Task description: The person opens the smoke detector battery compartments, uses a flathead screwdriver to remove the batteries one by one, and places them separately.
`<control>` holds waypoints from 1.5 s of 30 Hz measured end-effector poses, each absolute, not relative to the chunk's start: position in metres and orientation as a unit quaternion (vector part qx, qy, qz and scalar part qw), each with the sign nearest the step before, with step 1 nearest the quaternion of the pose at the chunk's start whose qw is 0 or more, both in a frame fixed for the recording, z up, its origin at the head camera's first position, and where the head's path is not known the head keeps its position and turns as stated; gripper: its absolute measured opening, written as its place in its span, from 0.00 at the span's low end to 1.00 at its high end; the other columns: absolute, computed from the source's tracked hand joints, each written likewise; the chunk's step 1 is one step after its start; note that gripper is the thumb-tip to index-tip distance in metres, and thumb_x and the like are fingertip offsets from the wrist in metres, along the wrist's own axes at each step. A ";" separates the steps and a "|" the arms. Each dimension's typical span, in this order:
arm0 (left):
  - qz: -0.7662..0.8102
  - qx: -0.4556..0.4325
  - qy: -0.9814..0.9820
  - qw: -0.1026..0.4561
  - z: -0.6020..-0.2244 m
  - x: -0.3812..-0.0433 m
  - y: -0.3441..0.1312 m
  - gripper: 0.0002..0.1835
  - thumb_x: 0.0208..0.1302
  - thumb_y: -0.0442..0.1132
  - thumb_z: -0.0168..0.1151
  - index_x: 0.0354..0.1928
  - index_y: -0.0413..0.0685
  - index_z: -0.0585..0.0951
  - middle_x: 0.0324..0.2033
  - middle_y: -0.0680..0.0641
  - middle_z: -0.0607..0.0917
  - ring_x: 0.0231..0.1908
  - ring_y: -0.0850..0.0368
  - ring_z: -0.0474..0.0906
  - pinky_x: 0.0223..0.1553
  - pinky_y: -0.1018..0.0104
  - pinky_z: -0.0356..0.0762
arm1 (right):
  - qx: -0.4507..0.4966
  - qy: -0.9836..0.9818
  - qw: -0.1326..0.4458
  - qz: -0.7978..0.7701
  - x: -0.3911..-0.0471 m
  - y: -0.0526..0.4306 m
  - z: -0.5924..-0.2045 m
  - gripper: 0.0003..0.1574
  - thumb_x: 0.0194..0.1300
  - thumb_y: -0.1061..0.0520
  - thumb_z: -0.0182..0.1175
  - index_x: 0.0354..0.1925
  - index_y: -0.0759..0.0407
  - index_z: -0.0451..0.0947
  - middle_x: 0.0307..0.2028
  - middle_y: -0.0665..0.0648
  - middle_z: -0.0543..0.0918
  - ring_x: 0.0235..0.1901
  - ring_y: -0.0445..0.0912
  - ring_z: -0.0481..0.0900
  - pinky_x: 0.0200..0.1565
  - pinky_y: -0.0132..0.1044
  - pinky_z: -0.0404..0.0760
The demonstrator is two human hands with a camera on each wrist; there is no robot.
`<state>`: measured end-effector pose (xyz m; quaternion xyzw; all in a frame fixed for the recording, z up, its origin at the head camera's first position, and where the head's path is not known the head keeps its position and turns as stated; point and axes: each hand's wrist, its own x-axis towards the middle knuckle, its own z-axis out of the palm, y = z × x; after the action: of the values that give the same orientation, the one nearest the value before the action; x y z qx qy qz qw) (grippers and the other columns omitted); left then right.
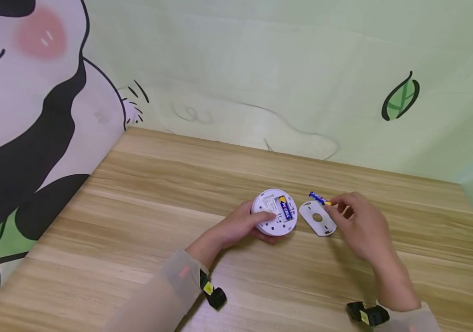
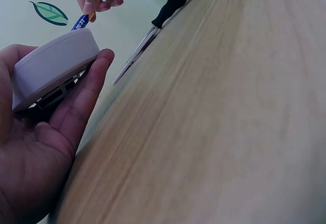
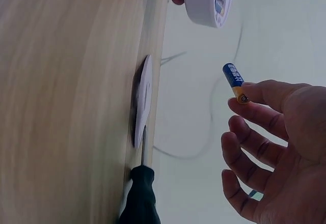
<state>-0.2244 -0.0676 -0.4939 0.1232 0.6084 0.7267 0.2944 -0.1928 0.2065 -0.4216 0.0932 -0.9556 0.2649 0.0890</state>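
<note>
A round white smoke detector (image 1: 277, 225) rests in my left hand (image 1: 238, 226), its battery side facing up. My left thumb lies across that face and the fingers support it from beneath. One blue-and-yellow battery (image 1: 285, 208) sits in its compartment. My right hand (image 1: 363, 226) pinches a second small blue-and-yellow battery (image 3: 235, 83) by its yellow end between thumb and forefinger, the other fingers loosely bent. Below that battery, a flat white mounting plate (image 1: 309, 214) with a central hole lies on the table.
In the right wrist view, a black-handled screwdriver (image 3: 140, 198) lies on the wooden table (image 1: 145, 193) beside the plate; the right hand hides it in the head view. A printed wall cloth (image 1: 236, 55) rises along the table's back edge. Both wrists carry small black cameras.
</note>
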 end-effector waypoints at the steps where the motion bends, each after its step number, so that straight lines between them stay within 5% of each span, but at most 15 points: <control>1: 0.727 0.124 0.608 0.294 -0.494 -0.225 -0.068 0.26 0.75 0.38 0.56 0.71 0.39 0.70 0.53 0.30 0.86 0.41 0.49 0.90 0.49 0.50 0.92 | 0.091 -0.956 0.089 0.264 -0.193 0.208 -0.422 0.13 0.73 0.50 0.64 0.47 0.57 0.85 0.36 0.54 0.81 0.36 0.49 0.80 0.31 0.34 0.71; 26: 0.727 0.134 0.606 0.294 -0.496 -0.223 -0.068 0.26 0.75 0.38 0.56 0.71 0.39 0.69 0.54 0.29 0.86 0.43 0.46 0.90 0.49 0.50 0.92 | 0.018 -0.973 0.026 0.230 -0.201 0.243 -0.434 0.16 0.75 0.46 0.60 0.43 0.57 0.84 0.35 0.58 0.84 0.34 0.51 0.79 0.29 0.34 0.69; 45: 0.733 0.139 0.595 0.300 -0.494 -0.224 -0.068 0.25 0.75 0.37 0.55 0.70 0.36 0.70 0.54 0.28 0.85 0.47 0.41 0.90 0.51 0.49 0.91 | -0.038 -0.977 -0.064 0.198 -0.203 0.253 -0.437 0.22 0.76 0.43 0.57 0.50 0.61 0.81 0.42 0.65 0.86 0.37 0.56 0.80 0.31 0.39 0.71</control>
<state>-0.2243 -0.0682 -0.4944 0.1391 0.5949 0.7328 0.2996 -0.2034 0.2531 -0.4375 -0.0379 -0.9773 0.1983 -0.0640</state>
